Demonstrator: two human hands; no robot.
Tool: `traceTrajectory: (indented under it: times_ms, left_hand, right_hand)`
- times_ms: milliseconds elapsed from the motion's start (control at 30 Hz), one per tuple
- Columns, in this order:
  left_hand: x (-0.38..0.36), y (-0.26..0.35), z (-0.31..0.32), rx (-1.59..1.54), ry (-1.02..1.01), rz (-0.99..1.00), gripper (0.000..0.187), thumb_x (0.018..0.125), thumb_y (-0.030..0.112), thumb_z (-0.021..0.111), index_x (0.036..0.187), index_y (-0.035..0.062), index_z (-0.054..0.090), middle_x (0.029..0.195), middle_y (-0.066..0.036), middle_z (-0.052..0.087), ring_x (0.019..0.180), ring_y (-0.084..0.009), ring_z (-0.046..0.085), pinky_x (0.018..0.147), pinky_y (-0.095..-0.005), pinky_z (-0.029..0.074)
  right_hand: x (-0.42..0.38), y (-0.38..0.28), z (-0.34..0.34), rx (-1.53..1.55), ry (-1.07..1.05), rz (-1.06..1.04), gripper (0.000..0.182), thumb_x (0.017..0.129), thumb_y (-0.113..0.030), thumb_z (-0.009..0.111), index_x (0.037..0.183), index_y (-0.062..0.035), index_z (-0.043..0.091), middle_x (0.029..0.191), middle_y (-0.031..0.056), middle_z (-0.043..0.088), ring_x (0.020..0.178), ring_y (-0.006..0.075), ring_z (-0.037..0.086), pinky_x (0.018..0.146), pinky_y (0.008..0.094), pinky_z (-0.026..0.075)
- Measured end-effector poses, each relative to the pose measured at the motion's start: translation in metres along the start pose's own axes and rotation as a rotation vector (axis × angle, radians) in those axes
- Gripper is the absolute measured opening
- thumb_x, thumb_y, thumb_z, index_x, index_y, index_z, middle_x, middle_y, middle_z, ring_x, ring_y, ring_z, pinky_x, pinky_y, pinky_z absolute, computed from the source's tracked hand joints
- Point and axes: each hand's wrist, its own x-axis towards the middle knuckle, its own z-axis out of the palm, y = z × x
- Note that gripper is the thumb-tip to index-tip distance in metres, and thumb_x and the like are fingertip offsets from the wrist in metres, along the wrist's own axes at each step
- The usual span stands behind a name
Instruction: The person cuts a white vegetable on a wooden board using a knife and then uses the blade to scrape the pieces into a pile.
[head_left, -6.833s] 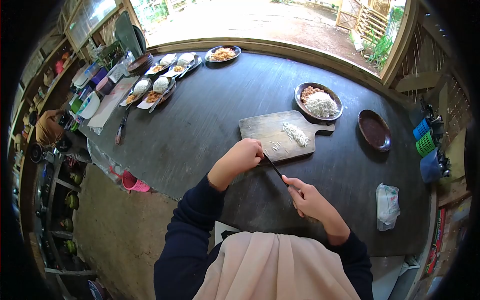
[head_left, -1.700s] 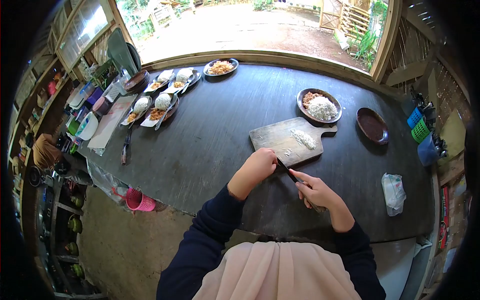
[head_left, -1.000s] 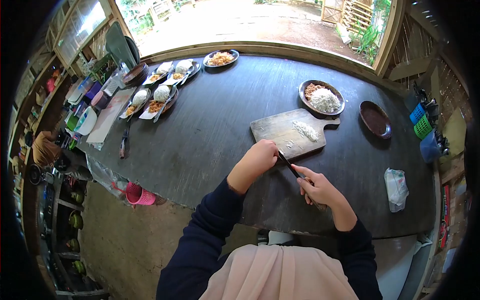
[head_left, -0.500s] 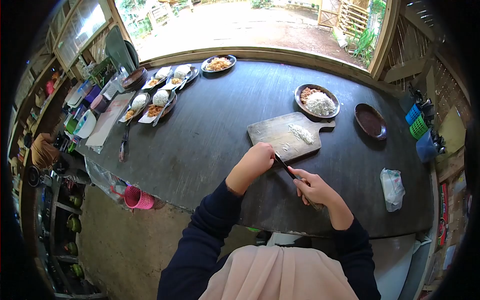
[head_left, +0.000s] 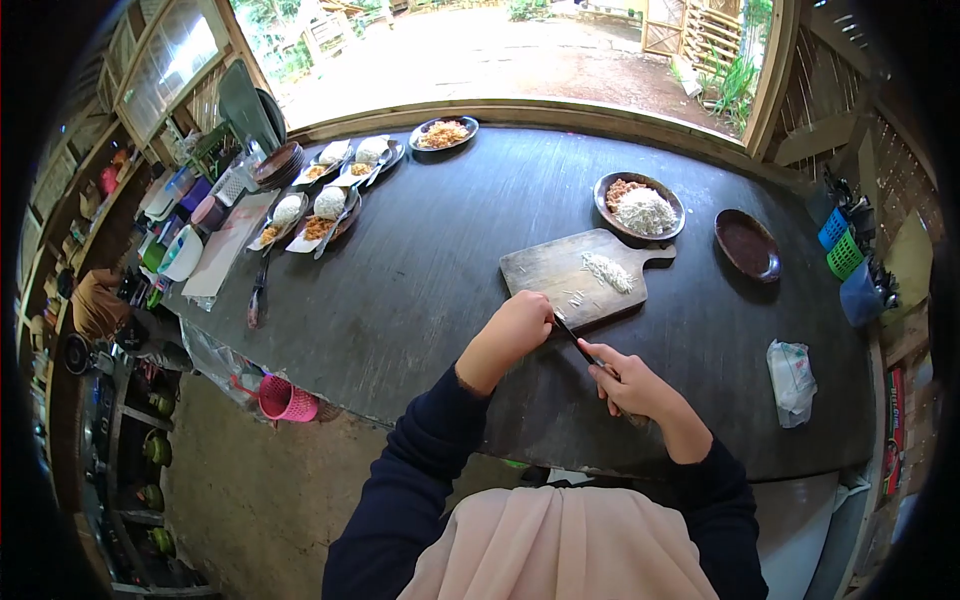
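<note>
My right hand [head_left: 630,383] grips the handle of a dark knife [head_left: 575,338], its blade angled up and left toward the lower edge of the wooden cutting board [head_left: 540,270]. At the knife's tip my left hand [head_left: 522,318] is closed, fingers bent down; what it pinches, if anything, is too small to make out. Thin white shreds [head_left: 608,272] lie in a pile on the board, with a few loose pieces nearer my left hand. Behind the board sits a round plate [head_left: 599,205] with white shreds and a reddish-brown food.
An empty brown dish [head_left: 746,246] and a white plastic packet [head_left: 791,383] are on the right. Plates of rice and food [head_left: 328,205] stand at the back left, near a knife [head_left: 258,293]. Utensil baskets [head_left: 843,258] line the right edge. A person [head_left: 100,305] is at far left.
The whole view has shifted slightly, so the table and its things appear a little further right. Both hands keep nearly the same pose at the board's lower edge.
</note>
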Motion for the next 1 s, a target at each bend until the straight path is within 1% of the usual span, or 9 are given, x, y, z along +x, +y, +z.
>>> traceTrajectory:
  times_ms: [67,133,467,533,667,767,867,933,1000]
  left_hand:
    - [0.0,0.001,-0.003,-0.008,0.009,0.005,0.015,0.071,0.004,0.065,0.081,-0.0028,0.073,0.081,-0.019,0.067,0.077,-0.0351,0.066,0.074,-0.0405,0.053]
    - [0.0,0.005,-0.005,-0.03,-0.026,-0.043,0.013,0.071,0.003,0.06,0.075,-0.0019,0.072,0.081,-0.021,0.066,0.082,-0.0368,0.066,0.079,-0.0433,0.053]
    - [-0.001,0.013,-0.008,-0.027,-0.037,-0.057,0.014,0.07,0.003,0.06,0.075,-0.0023,0.072,0.081,-0.021,0.066,0.083,-0.0375,0.065,0.079,-0.0438,0.053]
    - [-0.001,0.014,-0.009,-0.013,-0.037,-0.06,0.014,0.07,0.003,0.06,0.075,-0.0024,0.071,0.082,-0.021,0.066,0.083,-0.0377,0.065,0.079,-0.044,0.052]
    - [-0.001,0.013,-0.008,-0.026,-0.012,-0.056,0.014,0.07,0.003,0.06,0.075,-0.0026,0.071,0.082,-0.021,0.065,0.083,-0.0378,0.064,0.08,-0.044,0.052]
    - [-0.001,0.014,-0.008,-0.028,-0.009,-0.043,0.014,0.07,0.002,0.059,0.074,-0.0027,0.071,0.081,-0.022,0.065,0.082,-0.0382,0.065,0.079,-0.0441,0.053]
    - [0.0,0.011,-0.005,-0.027,-0.013,-0.032,0.014,0.07,0.002,0.058,0.074,-0.0029,0.071,0.08,-0.022,0.066,0.081,-0.0386,0.065,0.078,-0.0444,0.053]
    - [-0.001,0.009,-0.004,0.023,-0.03,-0.044,0.015,0.07,0.004,0.065,0.08,-0.0032,0.073,0.081,-0.019,0.067,0.076,-0.0355,0.066,0.073,-0.0404,0.054]
    - [-0.001,0.008,-0.003,0.006,-0.024,-0.046,0.015,0.07,0.004,0.065,0.08,-0.0032,0.073,0.08,-0.019,0.067,0.076,-0.0355,0.066,0.073,-0.0404,0.054]
  right_hand:
    - [0.002,0.0,-0.001,0.011,-0.004,-0.012,0.046,0.103,-0.015,0.048,0.148,-0.0154,0.042,0.068,0.0051,0.056,0.047,0.0114,0.056,0.048,0.028,0.049]
    - [-0.001,-0.003,-0.002,-0.007,-0.005,0.002,0.046,0.103,-0.015,0.047,0.149,-0.015,0.041,0.069,0.0055,0.056,0.048,0.0114,0.056,0.049,0.0282,0.049]
    - [-0.007,-0.001,-0.001,-0.042,0.014,-0.023,0.044,0.102,-0.016,0.049,0.146,-0.0124,0.043,0.062,0.0084,0.058,0.048,0.0139,0.058,0.053,0.0307,0.052]
    - [-0.007,0.0,-0.002,-0.044,0.003,-0.023,0.043,0.104,-0.015,0.046,0.147,-0.0129,0.043,0.068,0.005,0.055,0.048,0.0116,0.055,0.051,0.0279,0.05]
    - [-0.006,-0.001,-0.001,-0.057,-0.007,-0.024,0.044,0.104,-0.015,0.046,0.147,-0.013,0.042,0.068,0.0049,0.054,0.047,0.0111,0.055,0.05,0.0277,0.05]
    - [-0.002,-0.001,0.001,-0.042,0.005,-0.009,0.044,0.104,-0.015,0.045,0.147,-0.0129,0.042,0.067,0.0047,0.053,0.047,0.0106,0.053,0.048,0.0278,0.049]
    - [0.003,-0.005,0.001,0.009,0.022,0.013,0.044,0.102,-0.016,0.049,0.146,-0.0118,0.044,0.06,0.0075,0.054,0.045,0.0133,0.055,0.05,0.0309,0.05]
    - [0.002,-0.008,0.0,0.018,0.019,0.021,0.044,0.102,-0.015,0.048,0.146,-0.012,0.044,0.06,0.0065,0.052,0.044,0.013,0.055,0.049,0.0312,0.049]
    - [-0.002,-0.008,-0.004,0.024,0.003,0.042,0.044,0.102,-0.015,0.047,0.146,-0.012,0.044,0.061,0.0065,0.053,0.044,0.0131,0.054,0.049,0.0312,0.049]
